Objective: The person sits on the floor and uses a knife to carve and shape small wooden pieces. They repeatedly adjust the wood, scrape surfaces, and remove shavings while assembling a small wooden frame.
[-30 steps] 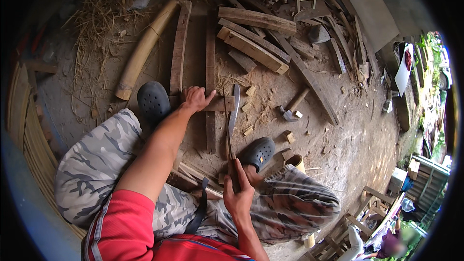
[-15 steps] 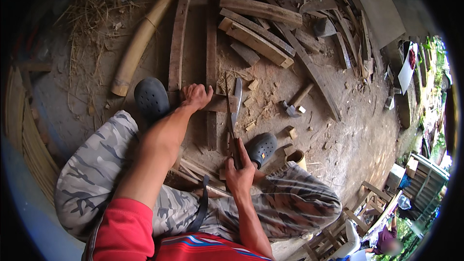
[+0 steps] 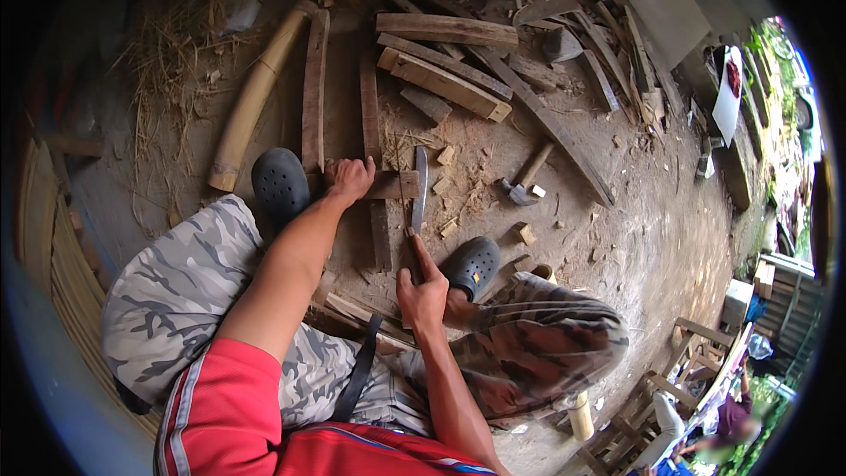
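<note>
My left hand is closed over a short wooden piece that lies crosswise on two longer timbers, the left timber and the right timber. In my right hand is a saw, its thin dark blade seen nearly edge-on. The blade runs away from me at the right end of the short piece. My index finger stretches along the saw's handle. Just right of the blade a large knife lies on the floor, apart from my hand. Whether the saw teeth touch the wood cannot be made out.
A hammer and small wood offcuts lie to the right. Stacked boards are at the back, a bamboo pole at the left. My feet wear a left clog and a right clog. Another person is far right.
My right hand with the saw has moved slightly forward, nearer the short wooden piece. My left hand keeps its hold on the wood. The whole view has shifted a little.
</note>
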